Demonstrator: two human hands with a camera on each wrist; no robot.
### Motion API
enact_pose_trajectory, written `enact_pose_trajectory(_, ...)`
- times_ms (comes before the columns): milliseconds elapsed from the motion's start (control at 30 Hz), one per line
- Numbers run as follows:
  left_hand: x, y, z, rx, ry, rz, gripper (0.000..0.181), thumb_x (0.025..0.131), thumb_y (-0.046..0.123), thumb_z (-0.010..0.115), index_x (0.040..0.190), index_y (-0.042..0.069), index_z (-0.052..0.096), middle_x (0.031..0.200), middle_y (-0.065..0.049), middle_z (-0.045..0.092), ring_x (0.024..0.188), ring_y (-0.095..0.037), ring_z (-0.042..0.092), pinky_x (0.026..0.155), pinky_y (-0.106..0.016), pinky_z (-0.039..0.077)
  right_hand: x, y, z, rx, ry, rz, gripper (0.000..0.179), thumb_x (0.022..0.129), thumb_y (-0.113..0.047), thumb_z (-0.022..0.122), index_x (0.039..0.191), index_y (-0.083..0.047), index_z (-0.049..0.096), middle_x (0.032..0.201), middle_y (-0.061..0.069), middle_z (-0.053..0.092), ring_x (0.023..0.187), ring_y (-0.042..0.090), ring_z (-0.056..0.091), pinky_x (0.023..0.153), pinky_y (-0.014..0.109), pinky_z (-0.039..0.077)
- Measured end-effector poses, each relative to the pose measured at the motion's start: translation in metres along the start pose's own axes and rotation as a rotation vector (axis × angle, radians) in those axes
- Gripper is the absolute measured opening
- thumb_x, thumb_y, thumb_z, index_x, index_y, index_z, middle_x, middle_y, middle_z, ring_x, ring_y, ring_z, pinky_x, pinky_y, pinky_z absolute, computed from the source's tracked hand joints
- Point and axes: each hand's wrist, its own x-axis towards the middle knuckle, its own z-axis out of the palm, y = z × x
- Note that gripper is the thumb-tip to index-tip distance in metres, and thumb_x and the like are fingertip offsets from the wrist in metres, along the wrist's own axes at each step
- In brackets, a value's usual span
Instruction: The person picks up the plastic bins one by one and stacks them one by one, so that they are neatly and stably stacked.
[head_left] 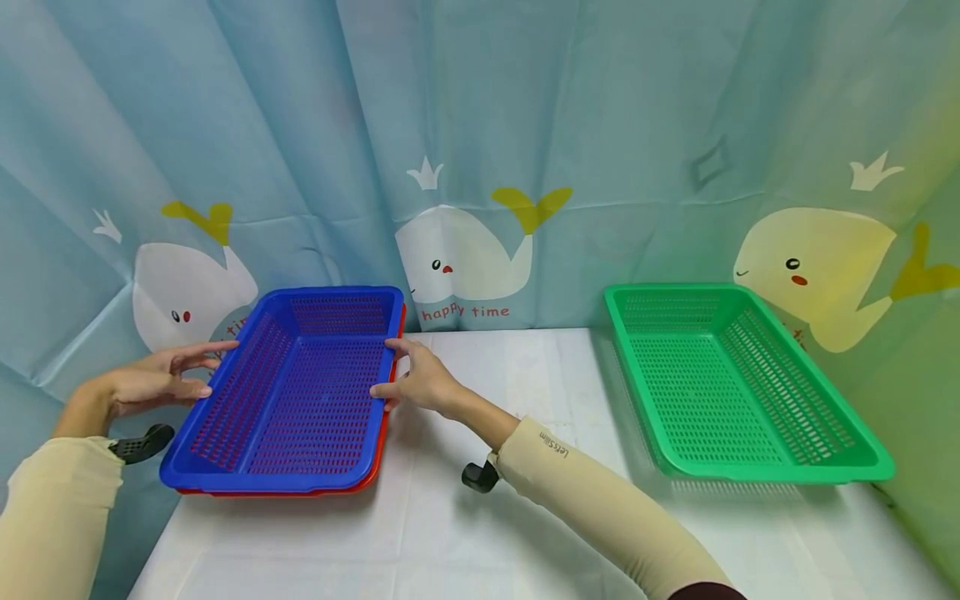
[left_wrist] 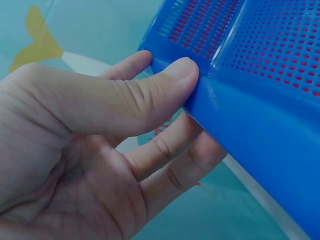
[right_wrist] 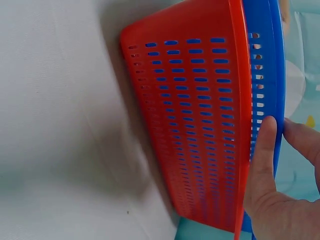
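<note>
Since my left hand (head_left: 161, 375) and right hand (head_left: 423, 375) pinch the blue basket (head_left: 322, 392), I'd go level; red basket (right_wrist: 192, 100) beneath them could snag.

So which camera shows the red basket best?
The right wrist camera: the red basket shows its holed side up close. The head camera shows red edges under the blue basket and red through its holes; the left wrist, only red through holes.

Blue curtain (head_left: 637, 125) – 3 whales (head_left: 483, 262), white table (head_left: 450, 550)
</note>
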Motion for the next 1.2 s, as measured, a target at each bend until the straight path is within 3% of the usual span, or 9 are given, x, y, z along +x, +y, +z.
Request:
enact_pose_trajectory(200,-0.0001,-0.0006,0.0003,0.007,0.004,-0.002,0.077,0.100,0.005,0.064,0.164,0.024,0.027,0.144,-0.016,0.034,0.112,-0.020,0.067,0.093,-0.034,0.057,0.0005,0.0017,0.0003,0.034,-0.006,0.014,0.085,0.084,-0.006,0.086,0.156,-0.006,0.040,0.127,0.008,0.054,0.077,0.031,0.076,0.073,0.024,0.054)
enact_pose_trajectory(467,0.0015,-0.0014,0.0012,0.020,0.023,-0.014,0.077,0.099,0.005,0.065,0.164,0.022,0.026,0.138,-0.012,0.043,0.111,-0.023,0.068,0.092,-0.037,0.058,-0.0003,0.0012,-0.0005,0.034,-0.005,0.016,0.085,0.084,-0.006,0.085,0.157,-0.006,0.040,0.127,0.008,0.054,0.074,0.029,0.076,0.067,0.023,0.053)
enact_pose_trajectory(700,0.0007,-0.0018,0.0025,0.024,0.034,-0.025,0.079,0.099,0.007,0.066,0.165,0.018,0.023,0.152,-0.028,0.027,0.112,-0.020,0.067,0.093,-0.038,0.058,0.0001,0.0032,0.0004,0.040,-0.004,0.018,0.086,0.083,-0.005,0.086,0.156,-0.006,0.041,0.126,0.008,0.055,0.072,0.028,0.076,0.069,0.024,0.054)
enact_pose_trajectory(1000,0.0015,-0.0025,0.0031,0.021,0.023,-0.011,0.077,0.100,0.006,0.065,0.164,0.019,0.024,0.145,-0.022,0.035,0.111,-0.021,0.068,0.092,-0.039,0.058,-0.0004,0.0038,0.0005,0.028,-0.003,0.020,0.087,0.083,-0.006,0.086,0.157,-0.007,0.040,0.125,0.007,0.055,0.072,0.027,0.076,0.067,0.024,0.053)
enact_pose_trajectory(1200,0.0005,-0.0025,0.0034,0.026,0.016,-0.015,0.078,0.100,0.007,0.064,0.165,0.017,0.022,0.154,-0.030,0.023,0.112,-0.017,0.066,0.093,-0.038,0.058,-0.0002,0.0045,0.0008,0.015,-0.009,0.018,0.086,0.085,-0.007,0.086,0.157,-0.007,0.039,0.128,0.008,0.054,0.071,0.024,0.076,0.070,0.023,0.054)
